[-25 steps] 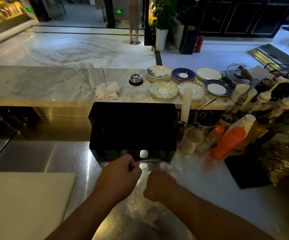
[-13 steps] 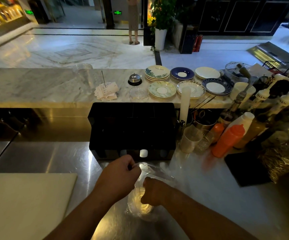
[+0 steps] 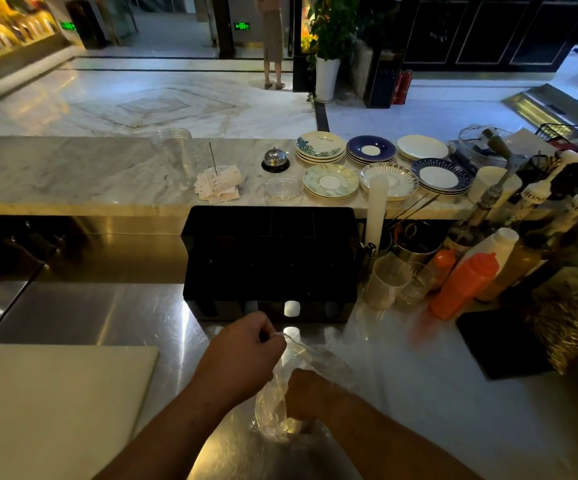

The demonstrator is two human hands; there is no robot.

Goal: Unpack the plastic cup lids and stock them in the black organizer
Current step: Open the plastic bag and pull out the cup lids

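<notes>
A clear plastic bag (image 3: 318, 358) of cup lids stands on the steel counter in front of the black organizer (image 3: 269, 261). My left hand (image 3: 242, 355) pinches the bag's open edge and holds it up. My right hand (image 3: 306, 393) is pushed down inside the bag, its fingers hidden behind the crumpled film. The clear lids (image 3: 289, 426) show dimly at the bag's bottom, below that hand. The organizer's compartments look dark, with small white openings along its front base.
A pale cutting board (image 3: 48, 403) lies at the left. Clear cups (image 3: 389, 280), orange squeeze bottles (image 3: 464, 285) and syrup bottles crowd the right. The marble ledge behind holds stacked saucers (image 3: 331, 180), a bell (image 3: 275, 159), receipts and a cup stack (image 3: 176, 154). A black mat (image 3: 502, 344) lies at right.
My right hand has sunk deeper into the bag toward the lids. My left hand has kept the bag's edge pinched and lifted, shifting slightly.
</notes>
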